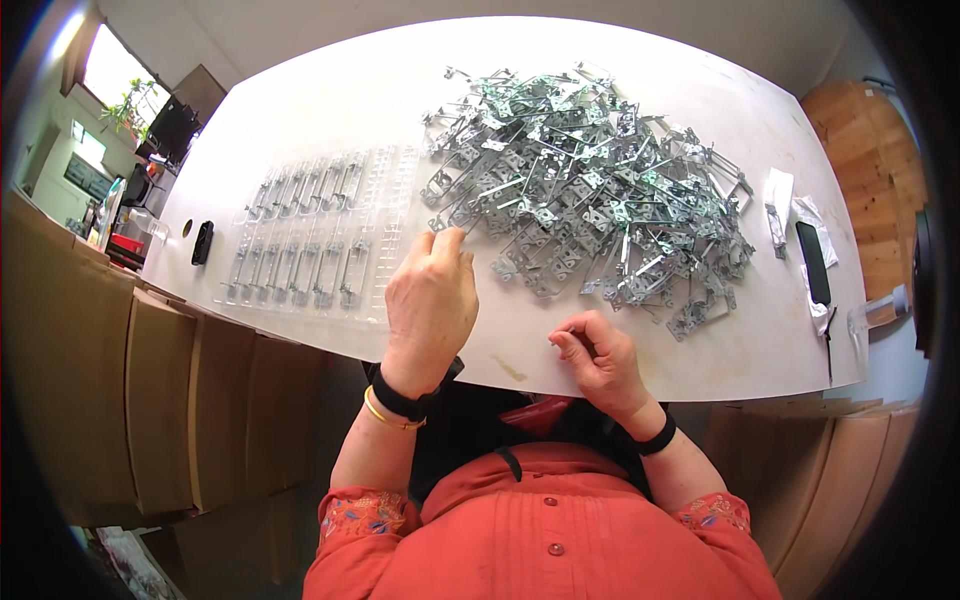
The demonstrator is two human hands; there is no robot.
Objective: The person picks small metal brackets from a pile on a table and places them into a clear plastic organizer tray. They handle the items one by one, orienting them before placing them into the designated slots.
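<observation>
My left hand [432, 300] is closed, its fingertips together at the left edge of a heap of small silver metal brackets with rods [600, 180]. One bracket end shows just beyond these fingertips; whether it is gripped I cannot tell. Close to the table's front edge, my right hand [598, 362] makes a pinch, with a tiny bit of something showing at the fingertips, too small to name. Left of my left hand lies a clear plastic tray [385, 215], where similar metal rod parts [300, 270] stand side by side in two rows.
A black oblong object [203, 243] lies at the white table's [330, 90] left. On the right are a dark phone-like object [814, 262], white wrappers [778, 195] and a clear plastic cup or bottle [880, 308]. Cardboard boxes [160, 400] stand below the front edge.
</observation>
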